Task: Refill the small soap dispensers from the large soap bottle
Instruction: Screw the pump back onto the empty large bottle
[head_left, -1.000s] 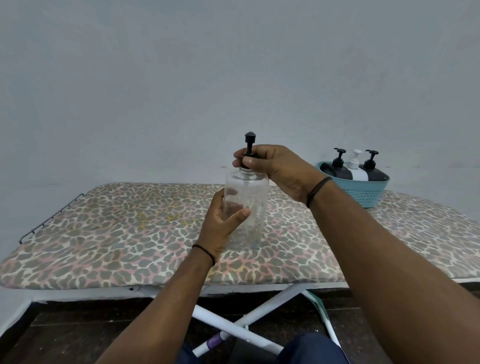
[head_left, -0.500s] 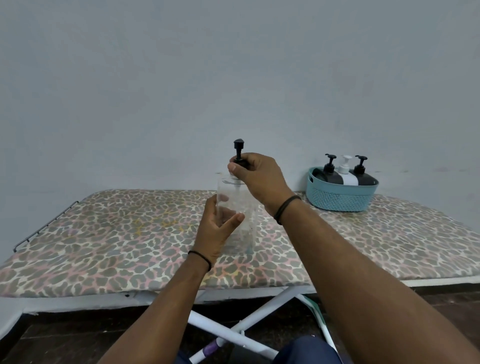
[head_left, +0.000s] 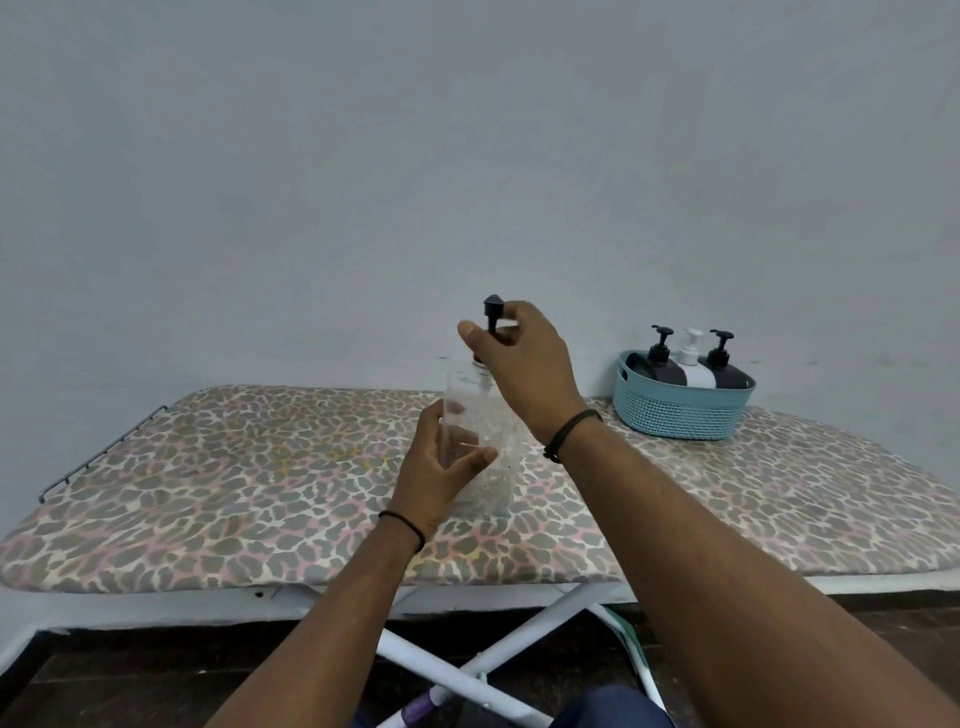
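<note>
**Pump coming off the big bottle**

We hold one clear bottle (head_left: 480, 441) upright on the board (head_left: 208, 483). Our left hand (head_left: 441, 467) wraps its side, thumb across the front. Our right hand (head_left: 519, 364) sits directly above, fingers pinching the black pump (head_left: 492, 312) at the neck. The bottle's long axis runs straight down from that upper grip, so the pump most likely lifts straight up. Beyond and to the right of our right wrist sits one basket (head_left: 675, 415) holding three dispensers (head_left: 688, 364): two black, one white. The right hand is nearer them.
</note>
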